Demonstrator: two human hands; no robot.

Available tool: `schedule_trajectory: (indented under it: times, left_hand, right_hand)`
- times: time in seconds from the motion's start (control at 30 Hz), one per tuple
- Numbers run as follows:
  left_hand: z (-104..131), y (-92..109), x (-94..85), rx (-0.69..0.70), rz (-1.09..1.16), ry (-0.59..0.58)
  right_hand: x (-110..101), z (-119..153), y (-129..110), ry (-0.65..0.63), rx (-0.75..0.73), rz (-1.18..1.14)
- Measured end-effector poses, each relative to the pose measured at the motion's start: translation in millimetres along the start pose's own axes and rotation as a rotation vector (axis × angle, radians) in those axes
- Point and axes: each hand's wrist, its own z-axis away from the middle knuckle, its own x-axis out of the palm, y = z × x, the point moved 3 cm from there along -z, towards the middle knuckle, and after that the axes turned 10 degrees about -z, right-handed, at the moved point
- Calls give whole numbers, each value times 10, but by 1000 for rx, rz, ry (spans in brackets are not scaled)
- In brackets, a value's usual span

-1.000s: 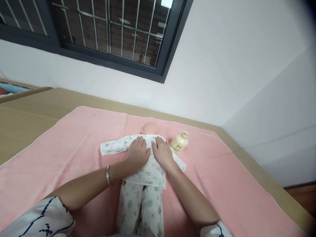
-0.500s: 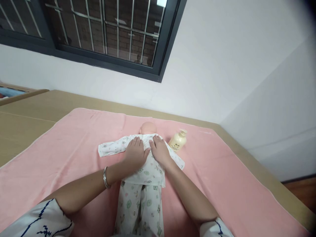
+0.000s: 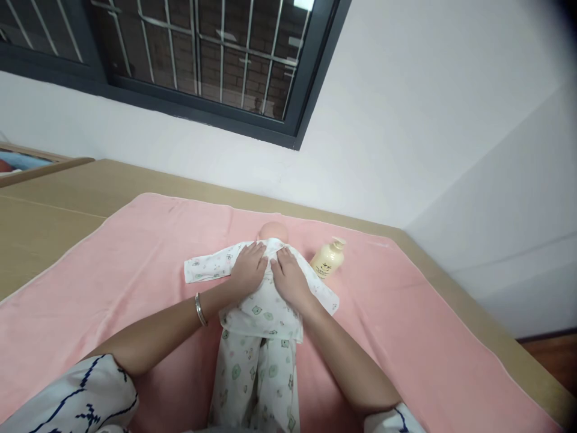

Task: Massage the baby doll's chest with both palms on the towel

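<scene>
No words or numbers can be read. What looks like lettering is on a cream-yellow pump bottle (image 3: 331,255), near the right hand (image 3: 291,279), on its right side. On the bottle's front, dark print (image 3: 325,269) shows as a larger, script-like mark with smaller lines beneath it, all too small and blurred to make out as letters or a brand.
</scene>
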Motion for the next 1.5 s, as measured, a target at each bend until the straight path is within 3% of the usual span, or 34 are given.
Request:
schedule_trajectory:
  times: [0.17,0.37,0.57,0.8,0.9,1.23,1.5]
  left_hand:
    - [69,87,-23,6,-34,6]
    - [103,141,-52,-4,-61,45]
    - [198,258,-113,87,-97,36]
    - [-77,7,-100,15,-73,-93]
    - [-127,-53,-65,-23,-122,-96]
    - [207,262,-123,91,-127,40]
    - [-102,31,-141,16,-116,-91]
  right_hand:
    - [23,-90,153,78,-1,-7]
    - [79,-66,205,44,24,-4]
    - [47,-96,201,10,13,20]
    - [2,123,-114,11,73,118]
    - [1,198,-175,-14,85,120]
    - [-45,-121,137,-45,36,15]
    - [47,191,-180,-2,63,191]
